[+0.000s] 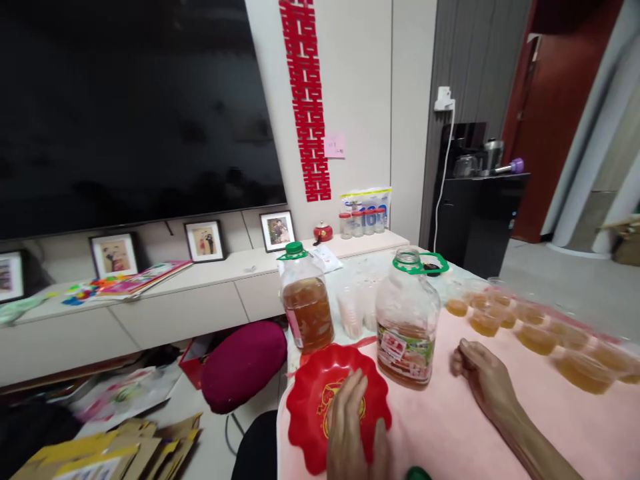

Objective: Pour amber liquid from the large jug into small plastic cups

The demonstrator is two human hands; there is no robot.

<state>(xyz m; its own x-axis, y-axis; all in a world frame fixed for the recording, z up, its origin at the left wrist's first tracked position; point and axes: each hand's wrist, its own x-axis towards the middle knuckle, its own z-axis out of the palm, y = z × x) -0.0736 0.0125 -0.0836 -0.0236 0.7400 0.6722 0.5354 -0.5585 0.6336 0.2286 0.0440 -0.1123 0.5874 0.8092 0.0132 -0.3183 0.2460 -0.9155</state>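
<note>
My left hand (353,427) lies flat on a red scalloped plastic plate (313,407) at the near left corner of the pink-covered table (500,427). My right hand (483,377) rests on the cloth with its fingers loosely curled, holding nothing, just right of an uncapped plastic bottle (407,320) that holds a little amber liquid. A second bottle (306,300) with a green cap, about half full of amber liquid, stands behind the plate. Several clear cups of amber liquid (537,337) line the right side.
Stacked empty clear cups (356,303) stand between the bottles. Left of the table are a magenta cushion (243,363) and flattened cardboard (107,450) on the floor. A low white cabinet (190,303) with photo frames sits below a large dark screen. A black stand (475,213) is behind.
</note>
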